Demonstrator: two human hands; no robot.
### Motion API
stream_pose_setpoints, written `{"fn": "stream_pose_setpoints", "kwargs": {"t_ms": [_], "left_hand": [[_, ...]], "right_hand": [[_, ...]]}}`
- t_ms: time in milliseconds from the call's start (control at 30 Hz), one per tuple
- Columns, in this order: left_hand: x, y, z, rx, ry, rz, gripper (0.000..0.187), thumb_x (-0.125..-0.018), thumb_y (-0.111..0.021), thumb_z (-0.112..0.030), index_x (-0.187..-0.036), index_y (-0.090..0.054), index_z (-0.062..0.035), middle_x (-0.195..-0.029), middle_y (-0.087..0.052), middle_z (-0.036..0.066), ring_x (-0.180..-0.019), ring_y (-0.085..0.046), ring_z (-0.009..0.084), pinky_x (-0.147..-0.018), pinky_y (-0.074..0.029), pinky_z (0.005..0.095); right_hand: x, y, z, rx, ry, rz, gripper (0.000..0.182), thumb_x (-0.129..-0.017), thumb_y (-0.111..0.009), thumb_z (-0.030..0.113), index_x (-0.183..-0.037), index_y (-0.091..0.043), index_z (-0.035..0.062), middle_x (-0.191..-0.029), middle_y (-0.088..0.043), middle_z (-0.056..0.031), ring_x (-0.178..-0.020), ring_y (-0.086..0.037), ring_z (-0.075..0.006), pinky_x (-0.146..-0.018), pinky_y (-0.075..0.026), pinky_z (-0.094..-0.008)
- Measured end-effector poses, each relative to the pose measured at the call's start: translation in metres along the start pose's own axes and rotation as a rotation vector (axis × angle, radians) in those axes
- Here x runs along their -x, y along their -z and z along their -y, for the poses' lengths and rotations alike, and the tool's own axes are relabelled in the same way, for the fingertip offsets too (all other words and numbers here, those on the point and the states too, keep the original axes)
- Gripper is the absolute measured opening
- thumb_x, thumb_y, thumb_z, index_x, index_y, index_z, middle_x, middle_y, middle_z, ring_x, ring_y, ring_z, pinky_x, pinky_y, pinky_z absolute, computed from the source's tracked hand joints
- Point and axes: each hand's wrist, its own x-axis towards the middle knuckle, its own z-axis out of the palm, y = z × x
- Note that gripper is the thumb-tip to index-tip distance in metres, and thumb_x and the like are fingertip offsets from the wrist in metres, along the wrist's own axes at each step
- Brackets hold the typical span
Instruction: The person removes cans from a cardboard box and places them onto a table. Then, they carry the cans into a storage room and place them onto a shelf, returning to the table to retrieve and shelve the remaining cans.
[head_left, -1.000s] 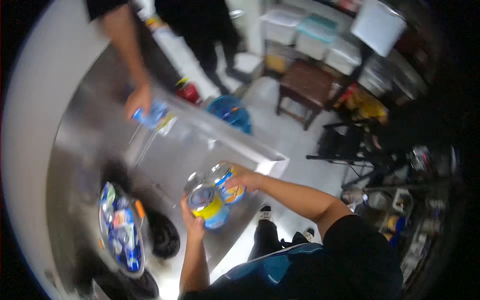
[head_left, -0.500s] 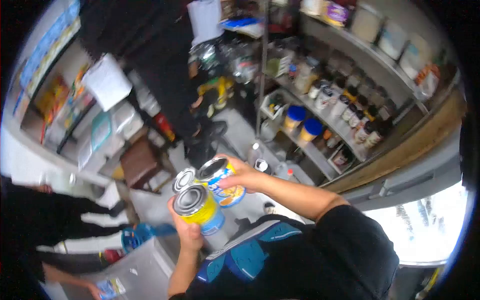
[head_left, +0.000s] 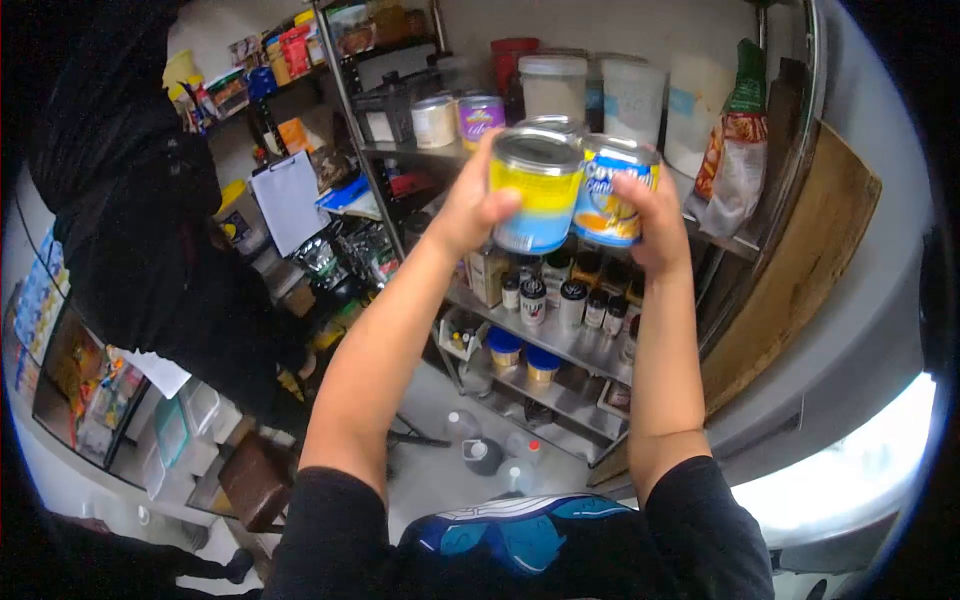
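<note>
Both my arms reach forward and up, with cans pressed between my hands before the upper shelf. My left hand (head_left: pixel 466 212) grips the left side of a yellow and light-blue can (head_left: pixel 536 190) with a silver lid. On the other side, my right hand (head_left: pixel 660 222) is closed around a blue and yellow can (head_left: pixel 606 205) with a printed label. Behind these two, the lid of a third can (head_left: pixel 556 124) shows between them; its body is hidden. A purple-labelled can (head_left: pixel 481 116) and a pale can (head_left: pixel 434 122) stand on the shelf just left of them.
The metal shelving (head_left: pixel 570 335) holds several spice jars, with blue-lidded tubs (head_left: pixel 541 363) lower down. White-lidded containers (head_left: pixel 553 85) and a bag (head_left: pixel 735 150) line the upper shelf. Plastic bottles (head_left: pixel 484 455) stand on the floor. A person in black (head_left: pixel 140 230) is at left near a clipboard (head_left: pixel 291 203).
My hands have lifted the cans from near my waist up to the upper shelf's height. My view has turned toward the shelving, and the plastic bin at lower left is out of sight.
</note>
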Motion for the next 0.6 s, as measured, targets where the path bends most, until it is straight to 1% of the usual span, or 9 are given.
{"fn": "stream_pose_setpoints", "kwargs": {"t_ms": [133, 200, 333, 367, 400, 433, 533, 567, 600], "left_hand": [[-0.066, 0.009, 0.065, 0.318, 0.103, 0.089, 0.084, -0.073, -0.069, -0.045, -0.136, -0.029, -0.0064, -0.124, -0.049, 0.012, -0.112, -0.050, 0.0215, -0.095, -0.042, 0.0359], [-0.084, 0.014, 0.093, 0.337, 0.158, 0.066, 0.080, -0.075, -0.068, -0.045, -0.134, -0.031, -0.0054, -0.124, -0.049, 0.012, -0.113, -0.050, 0.0216, -0.093, -0.043, 0.0355], [-0.101, 0.017, 0.108, -0.263, 0.101, -0.060, 0.071, -0.076, -0.069, -0.042, -0.126, -0.039, -0.0016, -0.116, -0.056, 0.015, -0.107, -0.055, 0.0222, -0.089, -0.045, 0.0347], [-0.100, 0.018, 0.111, -0.417, 0.116, -0.103, 0.069, -0.076, -0.070, -0.042, -0.123, -0.041, -0.0005, -0.113, -0.057, 0.016, -0.105, -0.056, 0.0225, -0.089, -0.045, 0.0345], [-0.099, 0.019, 0.113, -0.572, 0.131, -0.147, 0.068, -0.075, -0.071, -0.041, -0.121, -0.043, 0.0005, -0.110, -0.059, 0.017, -0.103, -0.057, 0.0228, -0.088, -0.045, 0.0344], [-0.097, 0.016, 0.116, -0.575, 0.018, -0.211, 0.070, -0.071, -0.076, -0.041, -0.117, -0.047, 0.0025, -0.102, -0.062, 0.020, -0.096, -0.061, 0.0251, -0.085, -0.047, 0.0348], [-0.092, 0.012, 0.121, -0.700, 0.012, -0.302, 0.074, -0.067, -0.079, -0.043, -0.116, -0.048, 0.0027, -0.101, -0.062, 0.021, -0.093, -0.062, 0.0277, -0.082, -0.048, 0.0356], [-0.085, -0.003, 0.097, -0.906, 0.038, -0.385, 0.076, -0.065, -0.080, -0.045, -0.115, -0.049, 0.0027, -0.094, -0.063, 0.020, -0.088, -0.063, 0.0299, -0.078, -0.050, 0.0365], [-0.084, -0.003, 0.098, -0.947, -0.055, -0.399, 0.076, -0.064, -0.081, -0.043, -0.116, -0.048, 0.0022, -0.095, -0.062, 0.020, -0.087, -0.062, 0.0308, -0.076, -0.050, 0.0374]], "right_hand": [[-0.048, 0.036, 0.004, 0.216, 0.029, -0.124, 0.047, -0.074, -0.074, 0.018, -0.109, -0.049, -0.0010, -0.098, -0.062, -0.0107, -0.083, -0.063, -0.0164, -0.074, -0.053, -0.0302], [-0.060, 0.048, 0.000, 0.397, 0.030, -0.240, 0.048, -0.075, -0.074, 0.021, -0.110, -0.048, -0.0013, -0.098, -0.062, -0.0113, -0.082, -0.063, -0.0160, -0.074, -0.053, -0.0304], [-0.071, 0.069, -0.018, 0.915, 0.061, -0.478, 0.078, -0.068, -0.080, 0.029, -0.121, -0.038, -0.0094, -0.107, -0.059, -0.0202, -0.095, -0.061, -0.0267, -0.083, -0.049, -0.0328], [-0.066, 0.065, -0.015, 0.839, 0.044, -0.431, 0.086, -0.068, -0.080, 0.031, -0.127, -0.032, -0.0093, -0.114, -0.055, -0.0246, -0.104, -0.056, -0.0309, -0.090, -0.045, -0.0354], [-0.065, 0.067, -0.017, 0.891, 0.091, -0.430, 0.086, -0.068, -0.080, 0.031, -0.127, -0.032, -0.0085, -0.116, -0.053, -0.0253, -0.107, -0.055, -0.0316, -0.092, -0.044, -0.0362], [-0.065, 0.070, -0.021, 0.941, 0.137, -0.424, 0.085, -0.068, -0.080, 0.030, -0.128, -0.032, -0.0077, -0.118, -0.052, -0.0259, -0.109, -0.053, -0.0322, -0.094, -0.042, -0.0370], [-0.068, 0.083, -0.034, 0.958, 0.229, -0.396, 0.082, -0.069, -0.079, 0.027, -0.131, -0.033, -0.0010, -0.126, -0.046, -0.0258, -0.117, -0.047, -0.0352, -0.100, -0.036, -0.0400], [-0.065, 0.079, -0.032, 1.090, 0.313, -0.414, 0.079, -0.069, -0.078, 0.026, -0.131, -0.035, 0.0009, -0.124, -0.047, -0.0244, -0.116, -0.048, -0.0353, -0.100, -0.036, -0.0403], [-0.062, 0.072, -0.029, 1.219, 0.394, -0.417, 0.077, -0.069, -0.078, 0.025, -0.131, -0.037, 0.0029, -0.123, -0.049, -0.0230, -0.115, -0.048, -0.0355, -0.100, -0.036, -0.0406]]}}
